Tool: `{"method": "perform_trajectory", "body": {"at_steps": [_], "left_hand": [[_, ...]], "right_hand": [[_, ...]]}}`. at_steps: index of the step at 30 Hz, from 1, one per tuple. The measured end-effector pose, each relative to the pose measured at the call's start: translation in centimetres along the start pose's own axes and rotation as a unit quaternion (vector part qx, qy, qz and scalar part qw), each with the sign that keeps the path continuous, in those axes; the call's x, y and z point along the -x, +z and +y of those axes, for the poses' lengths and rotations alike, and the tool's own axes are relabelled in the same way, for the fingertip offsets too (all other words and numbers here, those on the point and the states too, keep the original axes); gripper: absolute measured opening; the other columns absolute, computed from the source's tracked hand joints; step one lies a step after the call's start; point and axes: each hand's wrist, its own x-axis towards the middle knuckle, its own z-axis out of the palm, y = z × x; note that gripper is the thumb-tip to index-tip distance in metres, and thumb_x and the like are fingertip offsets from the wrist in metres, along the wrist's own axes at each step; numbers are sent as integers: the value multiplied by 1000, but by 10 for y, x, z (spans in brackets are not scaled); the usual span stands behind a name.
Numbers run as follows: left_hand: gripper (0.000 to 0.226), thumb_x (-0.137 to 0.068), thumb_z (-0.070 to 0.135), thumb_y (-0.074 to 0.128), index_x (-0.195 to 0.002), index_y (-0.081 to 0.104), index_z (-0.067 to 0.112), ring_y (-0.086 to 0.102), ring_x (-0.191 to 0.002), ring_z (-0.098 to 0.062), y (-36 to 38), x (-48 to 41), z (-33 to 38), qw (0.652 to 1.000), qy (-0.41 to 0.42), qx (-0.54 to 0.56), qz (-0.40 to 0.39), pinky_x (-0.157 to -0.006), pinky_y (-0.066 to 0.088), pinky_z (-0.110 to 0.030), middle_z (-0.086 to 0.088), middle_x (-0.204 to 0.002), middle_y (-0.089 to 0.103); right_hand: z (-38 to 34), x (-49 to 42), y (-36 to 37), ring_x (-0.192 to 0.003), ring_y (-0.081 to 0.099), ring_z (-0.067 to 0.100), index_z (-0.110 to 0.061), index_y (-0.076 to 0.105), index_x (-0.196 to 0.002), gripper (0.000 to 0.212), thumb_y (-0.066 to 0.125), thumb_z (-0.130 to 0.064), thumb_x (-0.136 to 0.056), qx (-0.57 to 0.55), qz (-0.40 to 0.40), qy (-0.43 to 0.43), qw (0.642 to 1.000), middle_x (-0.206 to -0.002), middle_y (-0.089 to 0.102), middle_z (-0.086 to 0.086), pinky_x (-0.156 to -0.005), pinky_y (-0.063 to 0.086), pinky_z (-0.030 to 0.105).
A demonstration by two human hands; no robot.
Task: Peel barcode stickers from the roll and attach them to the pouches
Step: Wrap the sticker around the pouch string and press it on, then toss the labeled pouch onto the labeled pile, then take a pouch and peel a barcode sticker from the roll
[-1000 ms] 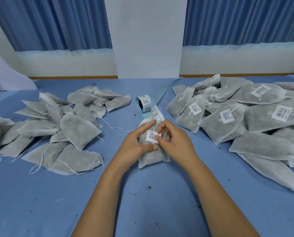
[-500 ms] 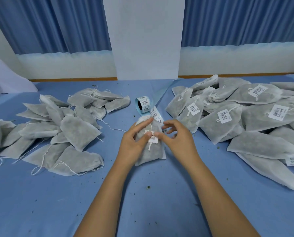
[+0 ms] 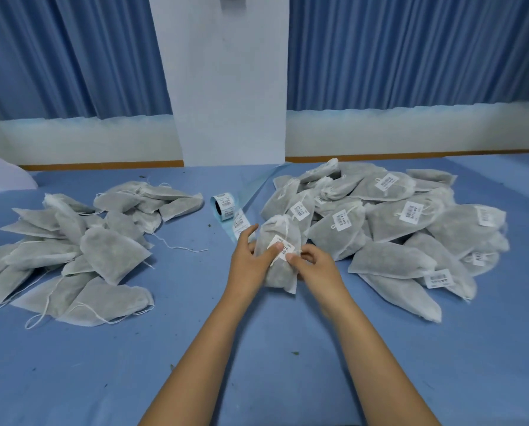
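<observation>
- The barcode sticker (image 3: 283, 245) is sitting on the face of the grey mesh pouch (image 3: 280, 272) at the centre of the frame. Both thumbs are partly covering it, so whether all its edges are lying flat cannot be told.
- The pouch is lying between the two hands, its long axis running up and down the frame. Its drawstring neck (image 3: 280, 221) is pointing toward the top, and its lower end is leaning slightly right. Whether it is resting on the blue bench (image 3: 257, 364) or is raised off it is unclear.
- The left hand (image 3: 246, 259) is gripping the pouch from its left side, with the thumb pressing on the sticker's left part and the fingers wrapping behind.
- The right hand (image 3: 313, 265) is pinching the pouch's right edge, with the thumb tip bearing on the sticker's lower right corner and the other fingers curling in.
- The pressing-down step looks to be nearing its end. The pouch is probably going next to the labelled pouches (image 3: 410, 222) heaped at the right of the frame, just beside the right hand, which is the nearer one.
- The sticker roll (image 3: 224, 206) is standing above and left of the hands, with a strip of stickers (image 3: 241, 222) trailing down toward the left hand, the nearer one for the next peel.
- The unlabelled pouches (image 3: 82, 241) are lying in a heap at the middle left, well apart from the hands.
- Blue curtains (image 3: 72, 56) and a white pillar (image 3: 226, 87) are filling the top of the frame.
</observation>
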Motion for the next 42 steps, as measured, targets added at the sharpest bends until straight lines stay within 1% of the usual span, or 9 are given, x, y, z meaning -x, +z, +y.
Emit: {"method": "perform_trajectory", "body": {"at_steps": [5,10,14,19,23,28,31,36,42], "left_hand": [[28,-91,37,62,-113,55,21,62,-90,-7,40,9,12,990,-45,-82,-110,-67,46,-15,-2,-116,65],[28,-94,35,58,-107,64,10,63,-72,-18,62,14,39,988,-21,-58,-141,-47,48,-20,-3,-88,68],[48,-99,29,52,-136,46,0,65,-110,-24,75,-3,82,957,-56,199,-202,-100,48,-34,-11,-121,65],[62,-95,34,55,-147,30,12,65,-103,-22,82,-9,86,987,-96,45,-119,-94,51,-38,-1,-123,54],[21,-100,25,45,-97,62,14,64,-86,-20,76,-3,53,987,-67,26,-140,-85,54,-34,-11,-101,64],[27,-98,17,40,-96,67,12,61,-80,-7,44,5,19,992,2,-110,-65,-69,49,-16,-3,-95,69],[25,-97,18,43,-95,67,12,64,-87,-15,6,5,3,982,32,-185,2,-76,51,-27,-4,-96,69],[37,-89,10,55,-125,58,15,43,-122,-34,-88,-12,-22,878,21,-384,285,-95,39,-43,-17,-143,38],[44,-94,31,55,-137,44,29,28,-134,-39,-166,-35,-53,766,-166,-567,255,-104,29,-41,-27,-152,17]], "right_hand": [[-4,5,-41,-80,61,20,-6,62,-91,7,57,-10,-90,-6,98,-8,995,-90,66,12,-75,48,33],[-13,9,-72,-86,64,22,-8,62,-107,18,56,-16,-92,-31,-35,48,998,-98,68,11,-72,50,33],[-51,-17,-88,-96,59,26,17,54,-109,28,50,-7,-95,-199,30,-43,979,-99,61,22,-93,45,36],[-55,-37,-80,-84,57,19,-4,58,-98,13,49,1,-90,-203,162,-20,965,-81,59,5,-81,48,26],[-26,-26,-39,-64,59,17,-3,64,-86,20,46,5,-88,-136,88,-9,987,-72,62,11,-60,50,23],[-5,-16,16,-64,63,11,-6,67,-78,26,46,9,-82,-76,25,-17,997,-70,66,6,-53,48,16],[3,-16,46,-62,63,9,-7,68,-77,24,50,8,-83,-44,-38,-12,998,-68,68,3,-56,47,15],[24,-19,95,-69,56,12,-6,67,-84,18,50,-1,-85,227,-137,-46,963,-80,68,8,-62,42,14],[25,-29,107,-76,58,14,-13,67,-88,18,50,-17,-88,389,-122,-101,907,-75,60,-6,-67,44,27]]}}
